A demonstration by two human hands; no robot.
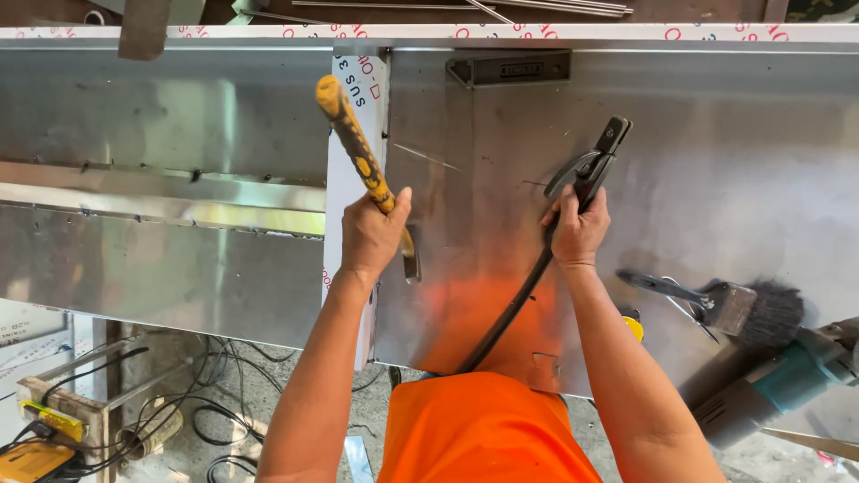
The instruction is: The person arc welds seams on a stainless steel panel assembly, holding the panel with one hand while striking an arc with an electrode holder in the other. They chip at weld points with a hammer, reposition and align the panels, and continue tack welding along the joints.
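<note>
My left hand (371,234) grips a hammer (356,148) with a yellow and black handle; its metal head points down near my wrist, over a stainless steel sheet (698,161). My right hand (577,231) holds a black welding electrode holder (595,165) whose thick black cable (510,313) runs back toward my orange shirt. Both hands hover over the middle of the sheet, roughly a hand's width apart.
A paint brush (756,311) and metal pliers (667,288) lie on the sheet at right. A teal angle grinder (787,376) sits at the right edge. A black hinge-like bracket (510,68) is at the top. Cables and a yellow tool (36,456) lie on the floor at lower left.
</note>
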